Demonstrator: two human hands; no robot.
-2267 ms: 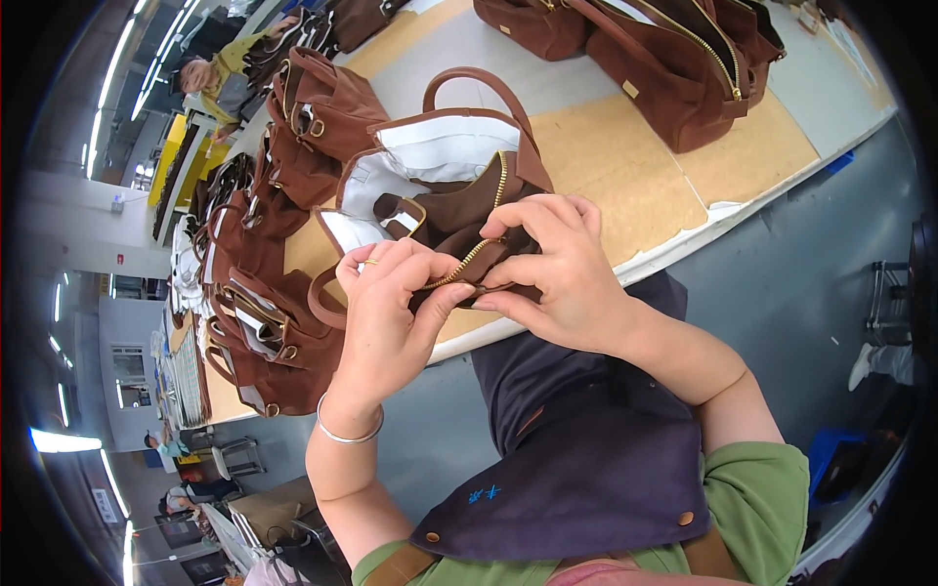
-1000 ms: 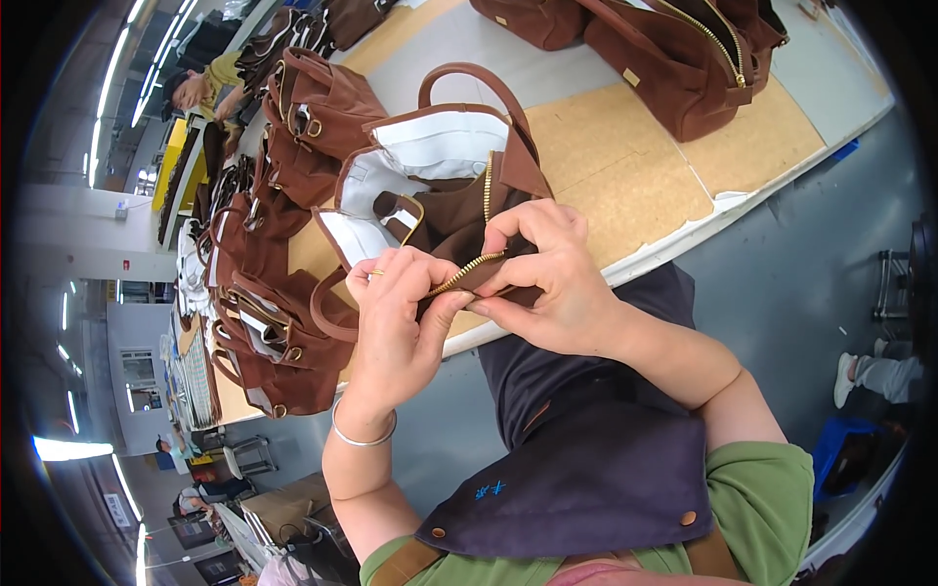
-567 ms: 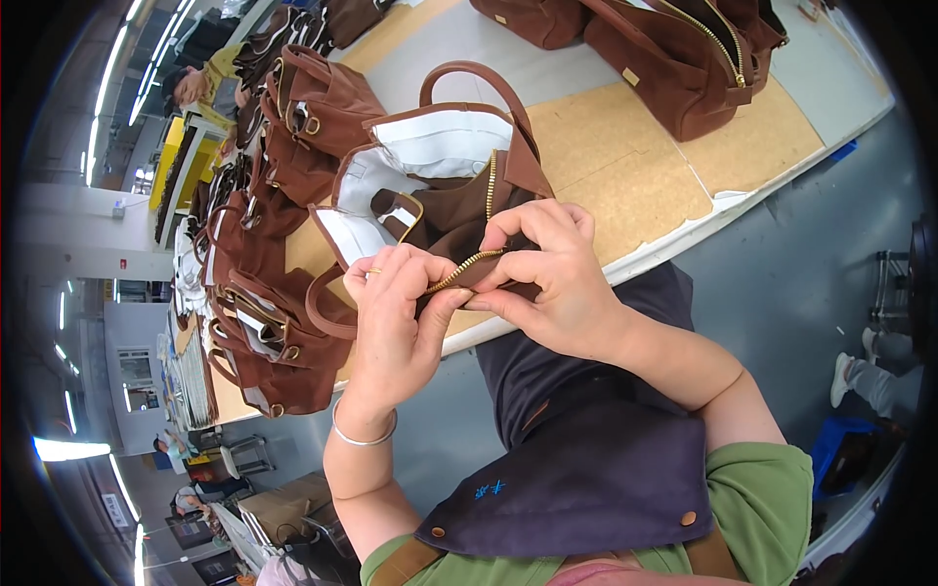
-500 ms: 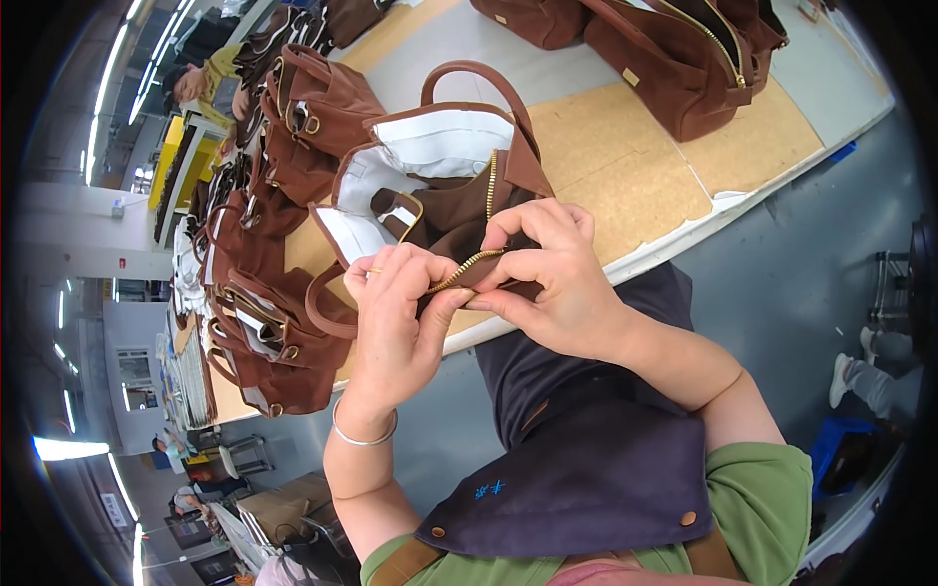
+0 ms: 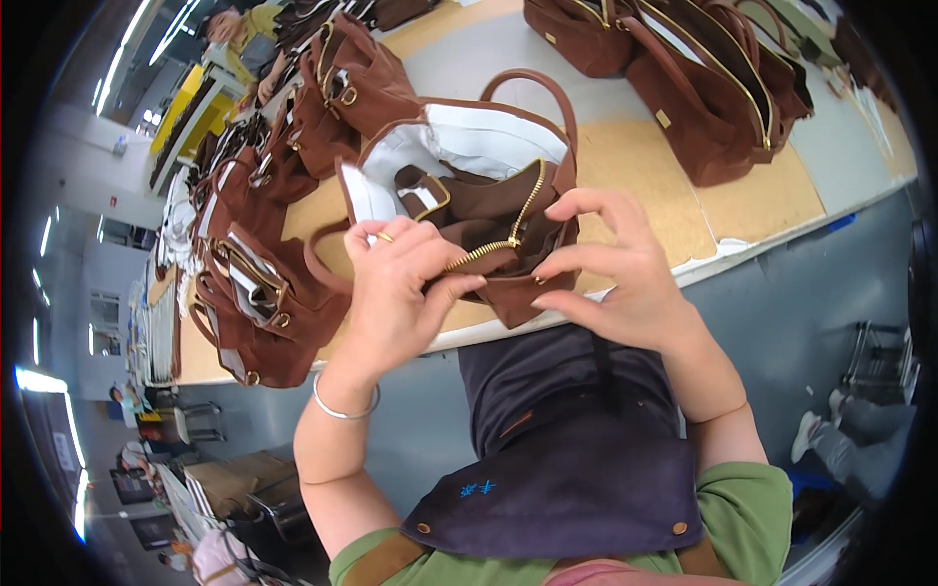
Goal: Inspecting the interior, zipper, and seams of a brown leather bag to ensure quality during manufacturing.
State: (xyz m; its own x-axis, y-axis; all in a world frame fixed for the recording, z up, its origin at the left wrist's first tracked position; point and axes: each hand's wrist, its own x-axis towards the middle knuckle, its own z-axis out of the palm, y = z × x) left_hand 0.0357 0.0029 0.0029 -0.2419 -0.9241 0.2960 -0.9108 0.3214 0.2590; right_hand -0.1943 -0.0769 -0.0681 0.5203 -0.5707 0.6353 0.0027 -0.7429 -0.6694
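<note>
A brown bag with white interior facing point(image 5: 489, 132), brown lining and one raised handle stands open at the table's near edge. A gold zipper point(image 5: 481, 254) runs along its inner opening. My left hand point(image 5: 396, 293), with a ring and a bracelet, pinches the zipper-lined edge at the near left of the opening. My right hand point(image 5: 625, 273) is at the right side of the bag, fingers apart and curved, fingertips close to the near edge; whether one touches it I cannot tell.
Several similar bags stand to the left point(image 5: 249, 322) and at the back right point(image 5: 689, 117) on the worktable point(image 5: 650, 186). A person in yellow point(image 5: 239, 44) is at the upper left. Another person's legs and white shoes point(image 5: 806, 435) show at the lower right, near a metal stool point(image 5: 870, 356).
My right hand has let go of the zipper edge, its fingers spreading and moving rightward. My left hand still grips the edge. The whole view has shifted slightly.
</note>
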